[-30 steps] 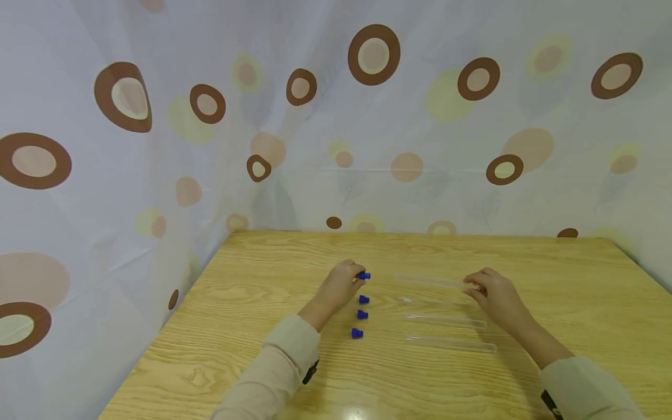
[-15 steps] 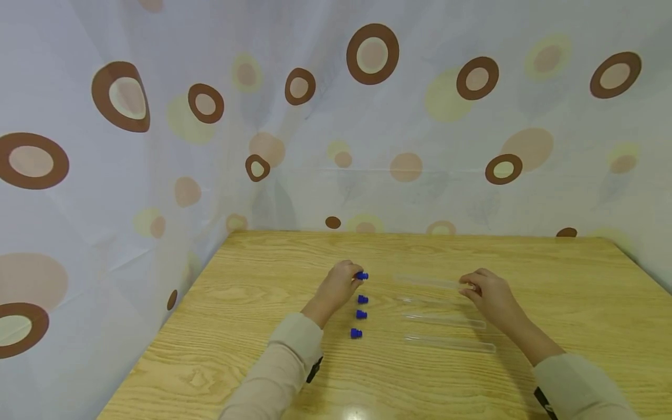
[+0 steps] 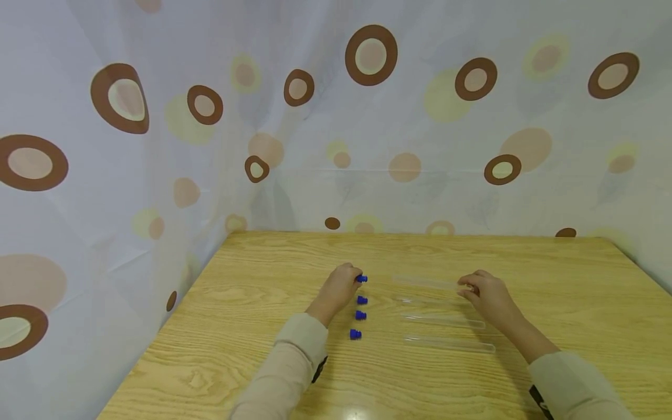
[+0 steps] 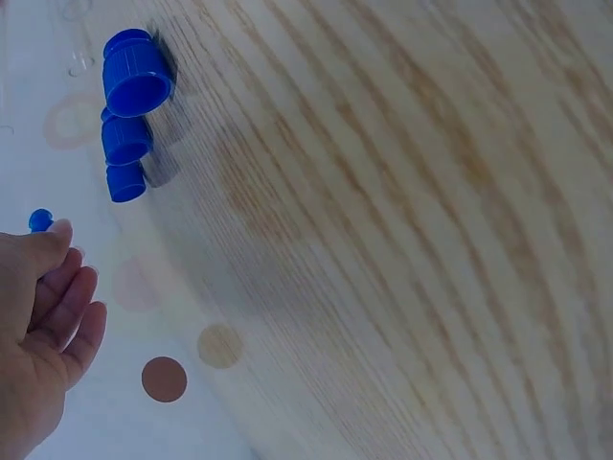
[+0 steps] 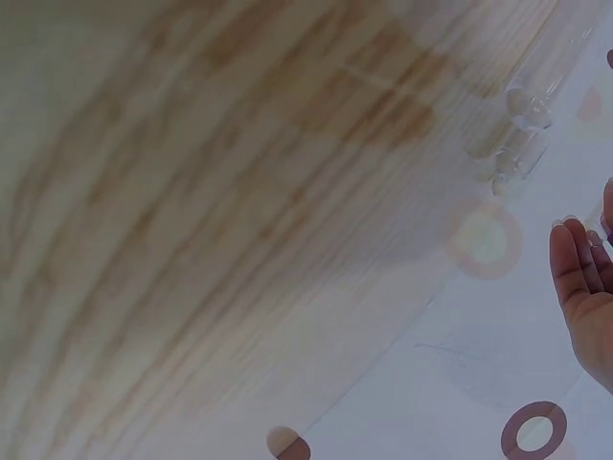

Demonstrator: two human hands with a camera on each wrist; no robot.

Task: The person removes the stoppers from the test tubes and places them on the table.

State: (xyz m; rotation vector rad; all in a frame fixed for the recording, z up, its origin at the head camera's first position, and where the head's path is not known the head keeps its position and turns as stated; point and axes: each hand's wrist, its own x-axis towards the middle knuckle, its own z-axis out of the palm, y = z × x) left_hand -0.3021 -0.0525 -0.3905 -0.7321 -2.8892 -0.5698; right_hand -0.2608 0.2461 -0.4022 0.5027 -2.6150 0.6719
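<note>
My left hand (image 3: 338, 289) pinches a blue test tube cap (image 3: 362, 279) between thumb and fingers, its narrow end pointing right. Opposite it, my right hand (image 3: 488, 294) pinches the right end of a clear test tube (image 3: 422, 282), which lies sideways with its other end toward the cap. A gap separates cap and tube. In the left wrist view the held cap (image 4: 40, 220) pokes out beyond the thumb. The right hand (image 5: 586, 297) is partly cut off by the frame's edge in the right wrist view, and the tube it holds is barely visible there.
Three more blue caps, the nearest one (image 3: 355, 334) lowest, line up on the wooden table (image 3: 210, 350) below the left hand. To their right lie three clear tubes, the nearest tube (image 3: 448, 344) closest to me. A patterned curtain (image 3: 315, 128) hangs behind and at the left.
My right hand has shifted slightly left. The left hand with the cap has come down a little toward the table. The loose caps and tubes have stayed in place.
</note>
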